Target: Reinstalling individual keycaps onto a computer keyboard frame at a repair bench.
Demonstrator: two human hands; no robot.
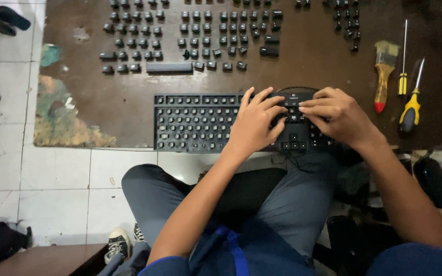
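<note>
A black keyboard (195, 122) lies on a dark brown board (303, 61), most of its keycaps removed so bare switch posts show. My left hand (256, 122) rests on the keyboard's right-middle section, fingers spread over the keys. My right hand (336, 115) lies beside it, fingertips pressing a few keys still in place near the keyboard's right part. Whether a keycap is pinched between the fingers cannot be made out. Several loose black keycaps (190, 36) and a long space bar (170, 67) lie in rows at the far side of the board.
A paintbrush with a yellow handle (383, 74) and two yellow-handled screwdrivers (402, 76) (411, 107) lie at the right. More keycaps (348, 23) sit at the top right. White floor tiles (6, 102), a shoe (117, 243) and my grey-trousered legs (292, 204) fill the rest.
</note>
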